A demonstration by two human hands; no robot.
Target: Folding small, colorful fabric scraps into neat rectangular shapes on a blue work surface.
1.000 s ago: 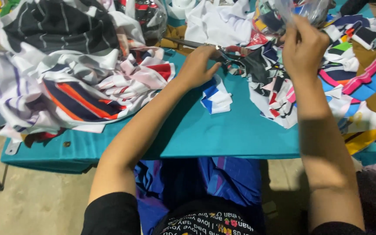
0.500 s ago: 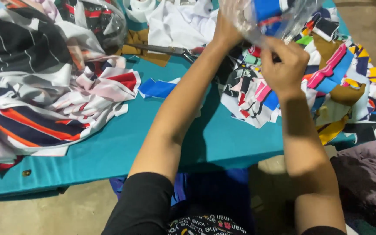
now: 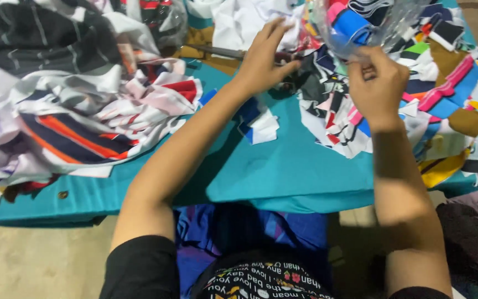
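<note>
Currently right hand (image 3: 377, 86) is pinching the edge of a clear plastic bag (image 3: 369, 25) stuffed with coloured fabric scraps, held raised over the teal table (image 3: 283, 171). Left hand (image 3: 264, 55) is reaching with fingers spread, gripping nothing, over scissors (image 3: 222, 52) beside a scrap pile (image 3: 360, 122). Striped cloth heap (image 3: 67, 105) is lying well apart.

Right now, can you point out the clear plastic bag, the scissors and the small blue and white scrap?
clear plastic bag (image 3: 360, 27), head view, lower bulge holding coloured scraps.
scissors (image 3: 217, 52), head view, dark blade left of the left hand.
blue and white scrap (image 3: 260, 123), head view, white upper face.
</note>
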